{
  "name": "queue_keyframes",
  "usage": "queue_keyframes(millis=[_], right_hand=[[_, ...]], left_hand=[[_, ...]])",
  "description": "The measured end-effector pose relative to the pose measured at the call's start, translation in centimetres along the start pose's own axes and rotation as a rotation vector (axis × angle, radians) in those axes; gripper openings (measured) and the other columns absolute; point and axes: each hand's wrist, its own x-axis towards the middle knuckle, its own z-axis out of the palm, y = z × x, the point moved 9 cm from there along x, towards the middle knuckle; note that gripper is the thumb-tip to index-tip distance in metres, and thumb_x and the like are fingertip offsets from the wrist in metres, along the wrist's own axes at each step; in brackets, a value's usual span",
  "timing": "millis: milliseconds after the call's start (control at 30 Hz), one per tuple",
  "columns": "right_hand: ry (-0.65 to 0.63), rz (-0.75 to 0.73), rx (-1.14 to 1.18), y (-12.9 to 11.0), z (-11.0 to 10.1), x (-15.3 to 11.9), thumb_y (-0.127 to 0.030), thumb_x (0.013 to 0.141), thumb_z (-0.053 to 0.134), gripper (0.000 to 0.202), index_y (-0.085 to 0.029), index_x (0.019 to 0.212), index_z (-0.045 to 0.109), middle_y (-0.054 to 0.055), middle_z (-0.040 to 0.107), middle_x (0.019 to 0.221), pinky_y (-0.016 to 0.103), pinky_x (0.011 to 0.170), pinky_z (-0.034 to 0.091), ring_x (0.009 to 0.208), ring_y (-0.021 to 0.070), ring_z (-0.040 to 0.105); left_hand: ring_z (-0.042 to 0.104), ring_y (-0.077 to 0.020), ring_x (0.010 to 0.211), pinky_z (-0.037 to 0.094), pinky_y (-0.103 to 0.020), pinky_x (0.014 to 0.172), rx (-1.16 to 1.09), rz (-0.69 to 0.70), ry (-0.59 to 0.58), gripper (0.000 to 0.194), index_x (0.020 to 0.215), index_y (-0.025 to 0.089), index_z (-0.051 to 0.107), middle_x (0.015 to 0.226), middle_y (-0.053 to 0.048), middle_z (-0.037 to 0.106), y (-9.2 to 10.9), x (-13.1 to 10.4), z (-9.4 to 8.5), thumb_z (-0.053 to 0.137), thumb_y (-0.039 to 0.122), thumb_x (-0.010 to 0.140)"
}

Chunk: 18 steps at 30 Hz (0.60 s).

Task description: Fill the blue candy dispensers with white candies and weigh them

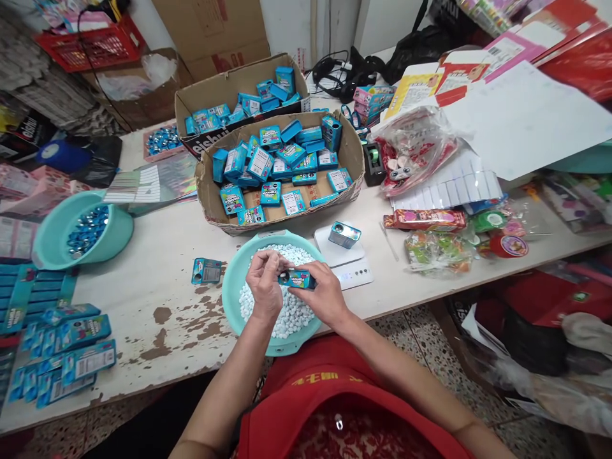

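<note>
Above a turquoise basin (231, 287) of small white candies (289, 325), my right hand (329, 296) grips a small blue candy tin (301, 279) lying on its side. The tin's round dark hole faces left, toward my other hand. My left hand (266, 287) is closed in a pinch at that end; whatever is between its fingertips is too small to make out. Just right of the basin, another blue tin (345, 236) rests on a white digital scale (354, 274). One more tin (206, 271) lies on the table left of the basin.
Behind the basin stand two cardboard boxes, the front box (282, 220) and rear box (189, 105), both holding blue tins. A turquoise bowl (122, 229) of shiny blue-silver pieces and grouped tins (88, 360) are at left. Wrapped sweets (437, 252) and papers (530, 121) crowd the right.
</note>
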Motion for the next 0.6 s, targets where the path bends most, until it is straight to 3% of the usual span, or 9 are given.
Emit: queue_keyframes(millis=[133,367,467,533,600], right_hand=[[-0.007,0.015,-0.004,0.1,0.3,0.2,-0.019,0.066,0.075,0.031,-0.024,0.094,0.064,0.003,0.065,0.092,0.037,0.08,0.047,0.091,0.0225,0.059],[0.022,0.028,0.031,0.5,0.1,0.8,-0.019,0.065,0.077,0.031,-0.023,0.092,0.064,0.002,0.064,0.091,0.035,0.08,0.047,0.09,0.0214,0.058],[0.047,0.025,0.116,0.7,-0.9,0.5,-0.02,0.064,0.078,0.032,-0.023,0.094,0.064,0.003,0.064,0.093,0.034,0.082,0.048,0.092,0.0202,0.06],[0.045,0.001,0.163,0.7,-1.8,-0.2,-0.022,0.065,0.077,0.033,-0.024,0.096,0.064,0.003,0.064,0.095,0.034,0.084,0.048,0.094,0.0201,0.06],[0.026,-0.002,0.168,0.9,-2.7,-1.3,-0.025,0.066,0.077,0.033,-0.024,0.097,0.064,0.003,0.065,0.096,0.035,0.084,0.048,0.095,0.0206,0.06]], left_hand=[[0.058,-0.0113,0.055,0.05,-0.028,0.063,0.014,0.027,0.036,0.016,0.074,0.017,0.055,0.062,0.002,0.057,-0.1,0.1,-0.2,0.063,0.031,0.076],[0.056,-0.0115,0.047,0.051,-0.035,0.07,-0.011,-0.023,-0.077,0.013,0.08,0.018,0.056,0.056,0.003,0.058,0.3,0.1,0.9,0.056,0.031,0.08],[0.058,-0.0135,0.053,0.051,-0.035,0.069,0.017,0.062,0.001,0.016,0.081,0.019,0.055,0.059,0.002,0.058,0.1,1.9,-0.8,0.052,0.035,0.083],[0.059,-0.0153,0.062,0.049,-0.034,0.071,0.214,0.119,0.049,0.02,0.08,0.02,0.056,0.066,0.0,0.06,-1.3,3.7,-2.1,0.05,0.038,0.083],[0.058,-0.0181,0.074,0.047,-0.036,0.077,0.548,0.137,-0.071,0.021,0.078,0.019,0.059,0.074,-0.003,0.062,-4.1,5.3,-1.5,0.052,0.039,0.081]])
